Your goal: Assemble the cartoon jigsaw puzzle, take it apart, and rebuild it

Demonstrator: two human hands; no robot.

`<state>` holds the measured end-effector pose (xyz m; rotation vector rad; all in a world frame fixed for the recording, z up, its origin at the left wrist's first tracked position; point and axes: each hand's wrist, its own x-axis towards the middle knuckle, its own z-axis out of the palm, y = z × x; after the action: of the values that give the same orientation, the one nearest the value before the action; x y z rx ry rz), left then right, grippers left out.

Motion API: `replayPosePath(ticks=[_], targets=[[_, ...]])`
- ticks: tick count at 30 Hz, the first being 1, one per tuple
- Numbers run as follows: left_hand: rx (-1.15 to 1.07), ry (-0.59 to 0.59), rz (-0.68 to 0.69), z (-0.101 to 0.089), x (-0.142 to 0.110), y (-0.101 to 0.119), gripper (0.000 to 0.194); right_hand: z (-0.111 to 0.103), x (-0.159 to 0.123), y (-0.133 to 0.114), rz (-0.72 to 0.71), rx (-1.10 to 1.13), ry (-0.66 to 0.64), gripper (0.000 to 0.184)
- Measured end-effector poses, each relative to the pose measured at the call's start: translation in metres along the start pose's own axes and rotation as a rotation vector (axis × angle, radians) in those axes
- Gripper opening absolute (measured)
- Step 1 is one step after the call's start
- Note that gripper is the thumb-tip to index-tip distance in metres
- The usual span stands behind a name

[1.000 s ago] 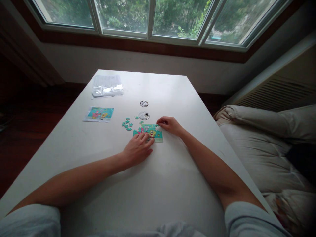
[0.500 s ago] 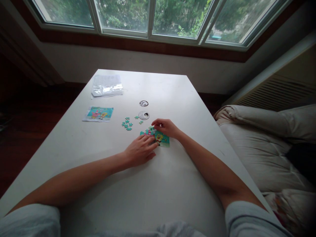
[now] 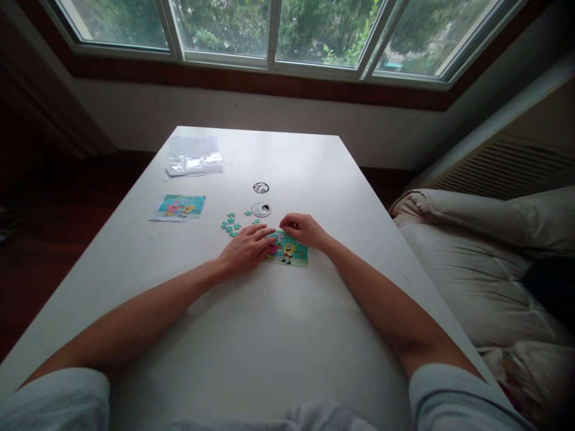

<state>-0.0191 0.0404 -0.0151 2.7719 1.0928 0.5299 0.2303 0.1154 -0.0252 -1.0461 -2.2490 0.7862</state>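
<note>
A partly joined cartoon jigsaw puzzle [image 3: 290, 254] lies on the white table, with a yellow figure at its right and a pink one at its left. My left hand [image 3: 247, 248] rests palm down over the puzzle's left part, fingers stretched out and slightly apart, covering that side. At the top edge, the fingers of my right hand [image 3: 306, 230] are curled together in a pinch; whatever is between the fingertips is hidden. Several loose turquoise puzzle pieces [image 3: 230, 224] lie just beyond my left hand. One more loose piece [image 3: 248, 213] sits apart from them.
Two round, shiny objects, a far one [image 3: 261, 188] and a nearer one [image 3: 261, 209], lie beyond the puzzle. A cartoon picture sheet [image 3: 182, 207] lies at left, with a clear plastic packet [image 3: 194, 157] behind it. A beige cushioned seat [image 3: 449, 263] stands right of the table [image 3: 269, 341].
My left hand has moved up and left across the puzzle, uncovering its middle and covering some of the left side. My right hand has shifted slightly along the top edge.
</note>
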Motion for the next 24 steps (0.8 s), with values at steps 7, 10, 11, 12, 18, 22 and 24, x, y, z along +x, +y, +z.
replayPosePath(ticks=[7,10,11,12,18,22,24], targets=[[0.039,-0.016,-0.077,-0.002,0.002,0.000,0.035,-0.001,0.001,0.000,0.051,0.017,-0.009,0.017],[0.077,-0.016,-0.129,-0.004,0.002,-0.001,0.035,-0.002,0.001,0.001,0.055,0.018,-0.011,0.018],[0.079,-0.013,-0.147,-0.004,0.003,-0.003,0.034,-0.002,0.001,0.001,0.054,0.021,-0.012,0.018],[0.073,-0.006,-0.167,-0.003,0.003,-0.006,0.035,-0.002,0.001,0.001,0.053,0.024,-0.014,0.018],[-0.039,0.067,-0.293,0.001,0.004,-0.028,0.036,-0.002,0.000,0.000,0.054,0.023,-0.021,0.018],[-0.072,0.068,-0.281,0.002,0.003,-0.033,0.032,-0.002,0.000,0.000,0.054,0.026,-0.023,0.019],[-0.065,0.066,-0.262,0.003,0.003,-0.033,0.031,-0.002,0.001,-0.001,0.046,0.026,-0.025,0.019]])
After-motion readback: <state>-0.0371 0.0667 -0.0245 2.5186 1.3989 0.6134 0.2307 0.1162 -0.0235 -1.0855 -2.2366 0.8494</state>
